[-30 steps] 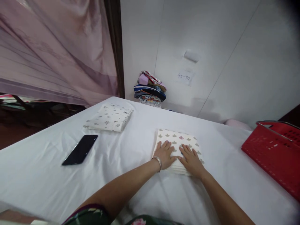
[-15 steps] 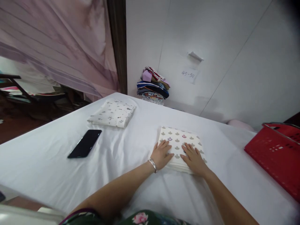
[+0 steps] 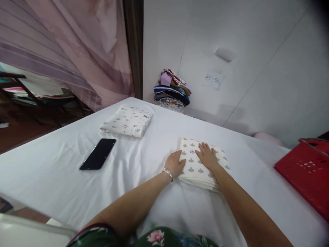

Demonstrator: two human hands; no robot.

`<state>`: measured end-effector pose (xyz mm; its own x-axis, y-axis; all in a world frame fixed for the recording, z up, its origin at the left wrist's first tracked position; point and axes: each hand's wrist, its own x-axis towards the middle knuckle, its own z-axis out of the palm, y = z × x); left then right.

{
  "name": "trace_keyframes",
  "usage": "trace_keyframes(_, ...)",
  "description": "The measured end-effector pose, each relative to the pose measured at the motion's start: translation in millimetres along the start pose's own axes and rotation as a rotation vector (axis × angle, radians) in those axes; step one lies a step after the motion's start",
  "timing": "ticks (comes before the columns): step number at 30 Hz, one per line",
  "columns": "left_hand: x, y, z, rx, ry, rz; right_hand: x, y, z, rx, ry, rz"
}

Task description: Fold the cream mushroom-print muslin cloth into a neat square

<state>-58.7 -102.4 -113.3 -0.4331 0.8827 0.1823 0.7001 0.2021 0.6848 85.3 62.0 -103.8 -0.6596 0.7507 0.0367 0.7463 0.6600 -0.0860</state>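
A folded white cloth [image 3: 191, 175] with grey mushroom-like prints lies flat in front of me, its layers showing along the near edge. My left hand [image 3: 174, 164] rests against the cloth's left edge, thumb over the top and fingers along the side; whether any fingertips reach under it is hidden. Flat on the top of the same cloth lies my right hand [image 3: 207, 156], fingers spread. Farther left sits a second folded white cloth [image 3: 127, 120] with small grey patterns, untouched. A black phone [image 3: 98, 154] lies nearer me on the left.
A white sheet [image 3: 138, 161] with wrinkles covers the surface. On the right stands a red plastic basket [image 3: 305, 171] with a metal handle. Stacked clothes [image 3: 172, 91] are piled against the white wall [image 3: 231, 31]. A pink curtain [image 3: 102, 51] hangs at the left.
My left hand has slid off the cloth's top to its left edge. My right hand has moved farther up the cloth. The view has shifted slightly.
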Motion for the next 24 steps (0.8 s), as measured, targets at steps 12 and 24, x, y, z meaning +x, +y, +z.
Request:
trace_keyframes(12,9.3,-0.9,-6.9,-0.239,0.018,-0.200,2.1,3.6,-6.2,0.070,-0.032,0.035)
trace_keyframes(24,7.6,-1.1,-3.4,-0.230,0.007,-0.210,-2.1,-66.1,0.1,0.068,-0.010,-0.105)
